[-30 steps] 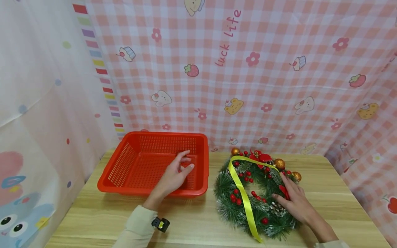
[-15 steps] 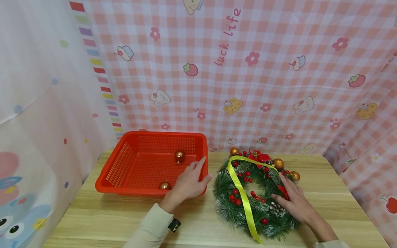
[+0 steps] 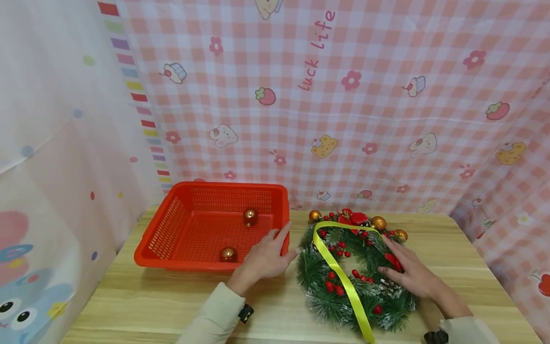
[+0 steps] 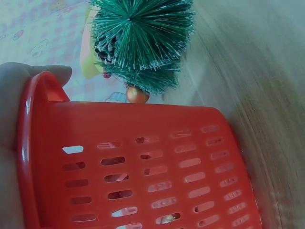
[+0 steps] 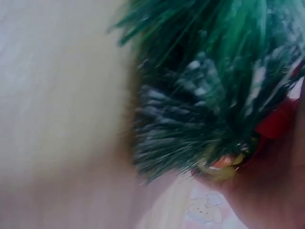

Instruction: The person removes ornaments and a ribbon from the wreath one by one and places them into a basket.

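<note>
A green Christmas wreath with red berries, pinecones and gold balls lies on the table, crossed by a yellow ribbon. My right hand grips its right side, thumb toward the centre hole. The right wrist view shows the wreath's frosted needles close up beside that hand. My left hand rests at the front right corner of a red plastic basket, fingers extended over the rim and thumb toward the wreath. Two shiny gold Christmas balls, one at the back and another at the front, lie inside.
The wooden table runs back to a pink checked cloth. Pale printed cloth hangs along the left side. A narrow strip of tabletop separates basket and wreath.
My left hand has come out over the basket's right rim, uncovering the gold balls. The wreath has turned slightly counterclockwise, its top shifting left under my right hand.
</note>
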`<state>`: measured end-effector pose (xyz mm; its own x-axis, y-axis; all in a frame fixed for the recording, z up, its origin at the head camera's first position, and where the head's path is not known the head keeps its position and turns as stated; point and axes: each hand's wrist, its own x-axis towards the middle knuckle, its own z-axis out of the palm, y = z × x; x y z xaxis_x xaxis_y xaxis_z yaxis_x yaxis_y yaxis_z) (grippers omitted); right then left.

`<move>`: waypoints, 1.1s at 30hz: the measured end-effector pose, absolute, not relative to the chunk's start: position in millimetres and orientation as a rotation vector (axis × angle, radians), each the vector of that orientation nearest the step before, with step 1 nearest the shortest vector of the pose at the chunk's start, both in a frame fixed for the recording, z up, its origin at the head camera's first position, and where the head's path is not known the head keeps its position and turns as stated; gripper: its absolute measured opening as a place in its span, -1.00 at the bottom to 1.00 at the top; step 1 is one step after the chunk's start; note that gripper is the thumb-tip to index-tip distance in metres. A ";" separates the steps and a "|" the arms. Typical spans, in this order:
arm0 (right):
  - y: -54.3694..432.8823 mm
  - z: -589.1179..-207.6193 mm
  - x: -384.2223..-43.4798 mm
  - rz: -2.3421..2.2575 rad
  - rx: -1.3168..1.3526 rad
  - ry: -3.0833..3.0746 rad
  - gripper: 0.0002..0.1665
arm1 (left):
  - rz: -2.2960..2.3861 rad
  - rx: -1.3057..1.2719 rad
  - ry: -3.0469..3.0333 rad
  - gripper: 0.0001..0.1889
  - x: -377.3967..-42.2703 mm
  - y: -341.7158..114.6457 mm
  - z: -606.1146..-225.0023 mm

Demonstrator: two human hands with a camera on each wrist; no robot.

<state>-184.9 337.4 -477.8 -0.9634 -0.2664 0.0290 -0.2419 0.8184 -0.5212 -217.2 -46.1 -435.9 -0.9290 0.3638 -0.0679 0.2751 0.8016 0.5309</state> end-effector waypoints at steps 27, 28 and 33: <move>257.2 -482.5 -131.9 -0.887 0.431 3.016 0.17 | 0.790 0.497 2.869 -0.22 -216.2 -41.7 -438.1; 258.1 -484.4 -132.6 -0.883 0.421 3.029 0.17 | 0.787 0.496 2.870 -0.22 -216.1 -41.5 -438.1; 266.9 -489.8 -137.9 -0.876 0.266 3.145 0.16 | 0.792 0.481 2.881 -0.22 -215.4 -42.1 -436.3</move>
<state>-137.9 266.9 -489.8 -0.9779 0.1911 0.0848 0.1198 0.8445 -0.5221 -215.4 -42.1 -436.3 -0.9429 0.3320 -0.0267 0.2718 0.8131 0.5147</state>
